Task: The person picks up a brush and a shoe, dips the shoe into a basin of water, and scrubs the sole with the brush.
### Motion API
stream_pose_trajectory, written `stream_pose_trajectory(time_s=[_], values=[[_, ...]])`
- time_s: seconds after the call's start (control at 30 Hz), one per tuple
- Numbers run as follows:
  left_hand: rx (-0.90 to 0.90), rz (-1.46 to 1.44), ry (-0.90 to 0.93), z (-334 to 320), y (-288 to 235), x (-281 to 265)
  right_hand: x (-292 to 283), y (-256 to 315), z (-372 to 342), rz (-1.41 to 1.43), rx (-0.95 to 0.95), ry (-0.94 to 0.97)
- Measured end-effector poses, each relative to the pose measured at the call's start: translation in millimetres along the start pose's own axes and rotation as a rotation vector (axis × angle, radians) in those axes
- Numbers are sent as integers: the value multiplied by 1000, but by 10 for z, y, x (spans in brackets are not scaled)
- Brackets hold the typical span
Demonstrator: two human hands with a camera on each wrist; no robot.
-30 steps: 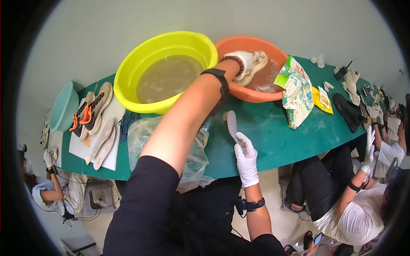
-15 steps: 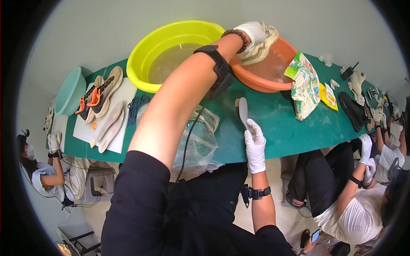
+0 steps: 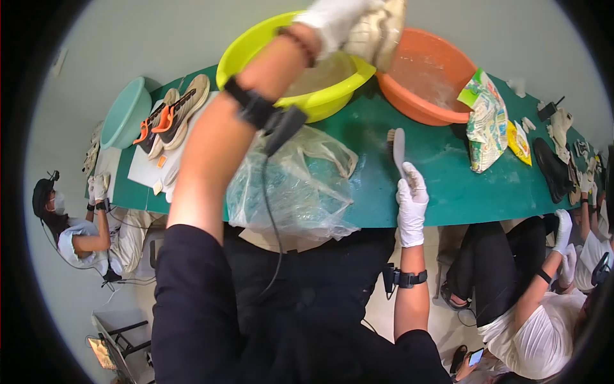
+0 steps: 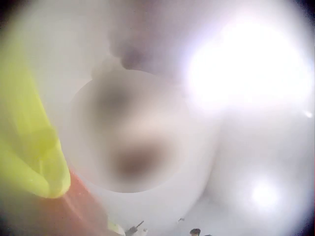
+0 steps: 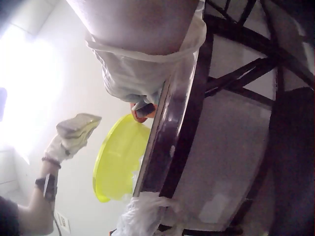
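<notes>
My gloved left hand (image 3: 336, 25) grips a wet off-white sneaker (image 3: 382, 35), raised above the table between the two basins. The right wrist view shows the same sneaker (image 5: 78, 126) held up in the air. Below it are a yellow basin (image 3: 332, 96) and an orange basin (image 3: 422, 112), both with murky water. Near the front edge, my gloved right hand (image 3: 411, 208) holds a pale scrub brush (image 3: 399, 148) by its handle, bristles facing left. The left wrist view is mostly blurred, with the yellow basin's rim (image 4: 54, 182) at its left.
A clear plastic bag (image 3: 288, 185) lies by the front edge. Left of it are a pair of dark-and-orange sneakers (image 3: 182, 118) and a teal basin (image 3: 125, 115). A detergent bag (image 3: 486, 128), a yellow packet (image 3: 519, 144) and a black shoe (image 3: 551, 169) sit right. People sit at both sides.
My left hand has lifted the sneaker out of the orange basin and carried it left toward the yellow one. The right hand still holds the brush. The head view has shifted.
</notes>
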State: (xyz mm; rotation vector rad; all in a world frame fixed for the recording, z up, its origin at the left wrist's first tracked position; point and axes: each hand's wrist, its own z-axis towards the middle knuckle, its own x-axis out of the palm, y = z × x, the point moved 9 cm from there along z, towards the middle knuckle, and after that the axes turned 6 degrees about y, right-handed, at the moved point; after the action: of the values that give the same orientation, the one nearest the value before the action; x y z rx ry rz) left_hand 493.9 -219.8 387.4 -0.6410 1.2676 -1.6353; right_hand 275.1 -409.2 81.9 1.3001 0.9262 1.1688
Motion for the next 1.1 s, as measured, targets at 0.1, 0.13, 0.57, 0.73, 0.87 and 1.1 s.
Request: stream_pose_trajectory(time_s=[0.1, 0.13, 0.57, 0.73, 0.87, 1.1], values=[[171, 431, 27, -773, -411, -627, 4, -24, 4, 30, 19, 6], [-100, -98, -76, -1080, -163, -896, 9, -7, 4, 32, 18, 5], [-369, -668, -674, -4309, 1635, -1329, 188, 175, -88, -257, -113, 52], [-277, -373, -613, -4277, 1809, -1305, 1092, 620, -604, -533, -218, 294], [-359, -90, -665, -4260, 1922, -1387, 2060, 829, -926, -670, -404, 479], [-452, 23, -721, -4352, 2006, -1536, 2796, 814, -1011, -575, -454, 543]])
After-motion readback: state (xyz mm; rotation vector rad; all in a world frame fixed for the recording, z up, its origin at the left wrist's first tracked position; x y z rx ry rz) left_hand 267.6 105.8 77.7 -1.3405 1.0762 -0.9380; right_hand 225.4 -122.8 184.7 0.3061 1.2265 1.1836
